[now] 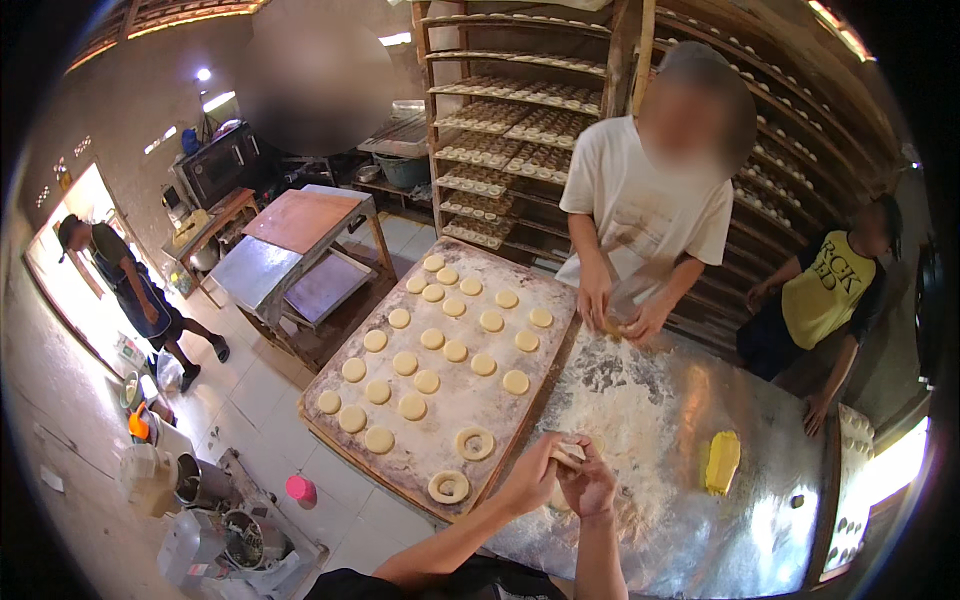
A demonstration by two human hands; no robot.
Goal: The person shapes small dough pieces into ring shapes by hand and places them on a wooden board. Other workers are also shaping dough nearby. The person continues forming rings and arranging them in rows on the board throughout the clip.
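Note:
My left hand and my right hand meet above the front of the steel table, both closed round a pale piece of dough. Just left of them a floured board carries several flat dough discs and, at its near end, two dough rings. Loose flour covers the steel beneath and beyond my hands. Behind my fingers another pale round piece is partly hidden. A yellow slab lies on the steel to the right.
A co-worker works with both hands across the table; another stands at right, a third walks at far left. Tray racks stand behind. A side table, mixers and a pink container are at left.

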